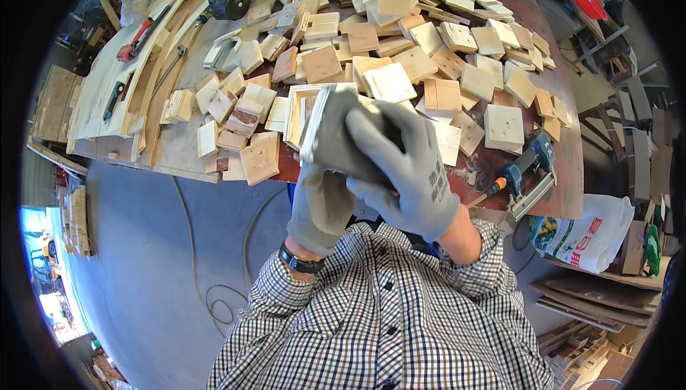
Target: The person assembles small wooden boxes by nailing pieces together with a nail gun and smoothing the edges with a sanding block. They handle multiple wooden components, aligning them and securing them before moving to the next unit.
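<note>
Both my hands wear grey work gloves and are raised at the table's near edge. Between them is a squarish wooden piece (pixel 336 136) with a dark grey face and paler edges, tilted and somewhat blurred; I cannot tell if it is one block or several stacked. My left hand (pixel 318 204) grips it from below, its fingers partly hidden behind it. From the right, my right hand (pixel 411 168) is closed over it with bent fingers. Just behind it, an open wooden box frame (pixel 294 122) stands among many loose square wooden pieces (pixel 389 83).
On the table (pixel 564 176), a blue nail gun (pixel 529 165) with an orange hose fitting lies at the right edge. Long planks (pixel 153 68), a red-handled tool (pixel 136 43) and a hammer (pixel 171 68) are at left. A white plastic bag (pixel 593 233) sits at right; a cable (pixel 189 240) crosses the floor.
</note>
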`<state>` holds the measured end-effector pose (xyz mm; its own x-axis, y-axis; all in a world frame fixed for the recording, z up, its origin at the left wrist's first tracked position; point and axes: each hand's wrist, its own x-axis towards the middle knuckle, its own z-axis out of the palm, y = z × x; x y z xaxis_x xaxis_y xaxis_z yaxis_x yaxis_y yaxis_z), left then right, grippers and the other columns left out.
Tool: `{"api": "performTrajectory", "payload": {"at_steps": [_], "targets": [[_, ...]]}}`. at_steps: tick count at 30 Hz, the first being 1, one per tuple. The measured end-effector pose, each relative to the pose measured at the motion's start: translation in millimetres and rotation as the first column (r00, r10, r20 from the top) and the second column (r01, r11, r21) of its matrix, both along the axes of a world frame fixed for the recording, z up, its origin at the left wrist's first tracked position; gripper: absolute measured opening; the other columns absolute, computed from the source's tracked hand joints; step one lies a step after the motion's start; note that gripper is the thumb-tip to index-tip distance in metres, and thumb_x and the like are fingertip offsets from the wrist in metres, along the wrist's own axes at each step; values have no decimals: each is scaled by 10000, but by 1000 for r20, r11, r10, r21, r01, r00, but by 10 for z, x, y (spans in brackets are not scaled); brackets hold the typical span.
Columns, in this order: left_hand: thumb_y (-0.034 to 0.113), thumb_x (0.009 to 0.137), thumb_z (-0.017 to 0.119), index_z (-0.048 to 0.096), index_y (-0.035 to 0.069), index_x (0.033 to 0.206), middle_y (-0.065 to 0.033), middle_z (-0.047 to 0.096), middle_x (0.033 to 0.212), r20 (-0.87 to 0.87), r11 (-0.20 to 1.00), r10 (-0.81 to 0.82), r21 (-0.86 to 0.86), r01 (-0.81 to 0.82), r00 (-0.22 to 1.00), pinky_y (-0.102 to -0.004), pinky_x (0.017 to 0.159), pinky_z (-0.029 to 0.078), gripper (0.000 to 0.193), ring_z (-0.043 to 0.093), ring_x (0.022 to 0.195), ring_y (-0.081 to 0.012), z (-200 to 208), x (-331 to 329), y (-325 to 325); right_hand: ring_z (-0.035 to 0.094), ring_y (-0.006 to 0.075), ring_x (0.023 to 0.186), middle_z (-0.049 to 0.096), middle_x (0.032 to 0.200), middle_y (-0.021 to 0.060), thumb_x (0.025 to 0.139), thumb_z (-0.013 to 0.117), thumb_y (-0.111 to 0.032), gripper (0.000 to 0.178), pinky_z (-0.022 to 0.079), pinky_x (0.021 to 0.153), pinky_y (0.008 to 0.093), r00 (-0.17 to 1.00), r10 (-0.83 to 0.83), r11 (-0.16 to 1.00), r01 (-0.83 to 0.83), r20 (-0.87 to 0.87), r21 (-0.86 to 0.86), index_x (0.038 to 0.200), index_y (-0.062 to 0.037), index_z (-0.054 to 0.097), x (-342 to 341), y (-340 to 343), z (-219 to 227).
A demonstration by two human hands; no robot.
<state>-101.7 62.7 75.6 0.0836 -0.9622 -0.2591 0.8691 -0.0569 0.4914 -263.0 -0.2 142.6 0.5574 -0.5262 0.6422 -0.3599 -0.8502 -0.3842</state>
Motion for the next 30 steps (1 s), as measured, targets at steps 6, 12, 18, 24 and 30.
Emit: {"api": "performTrajectory", "payload": {"at_steps": [6, 12, 18, 24, 30], "targets": [[600, 1084, 488, 477, 112, 1530, -151, 607, 1426, -229, 986, -122, 82, 144, 966, -548, 1102, 473, 662, 587, 1295, -313, 182, 57, -14, 581, 422, 1182, 567, 1343, 268, 954, 717, -375, 734, 454, 1053, 488, 993, -61, 970, 36, 100, 239, 1572, -47, 496, 70, -393, -365], [649, 1052, 524, 391, 46, 1604, -228, 519, 1552, -10, 982, -190, 2, 190, 982, -660, 1210, 340, 829, 486, 1445, -419, 25, 254, 51, 583, 346, 1251, 566, 1363, 244, 981, 684, -360, 730, 453, 1109, 435, 947, 67, 732, -262, 315, 629, 1596, -32, 466, -14, -536, -193], [687, 1032, 528, 409, 61, 1588, -183, 606, 1477, 111, 953, -296, -39, 302, 949, -482, 1029, 614, 846, 647, 1315, -337, -36, 355, 135, 583, 334, 1260, 570, 1365, 228, 962, 691, -328, 734, 450, 1107, 418, 946, 110, 706, -289, 304, 647, 1591, -20, 472, -52, -417, -88], [821, 987, 443, 406, 68, 1595, -198, 568, 1517, 139, 971, -239, 29, 237, 961, -520, 1021, 614, 968, 654, 1305, -364, 153, 242, 92, 495, 312, 1377, 484, 1496, 210, 918, 654, -221, 779, 370, 1181, 415, 927, -102, 919, -51, 361, 392, 1600, 50, 393, -85, 21, -238], [679, 1054, 468, 377, 85, 1630, -142, 447, 1641, -118, 974, -201, -128, 186, 972, -547, 1266, 316, 833, 436, 1492, -323, 52, 102, -21, 461, 341, 1378, 463, 1505, 228, 859, 738, -184, 868, 392, 1166, 439, 929, -161, 980, 110, 333, 169, 1611, 39, 366, -243, 59, -117]]}}
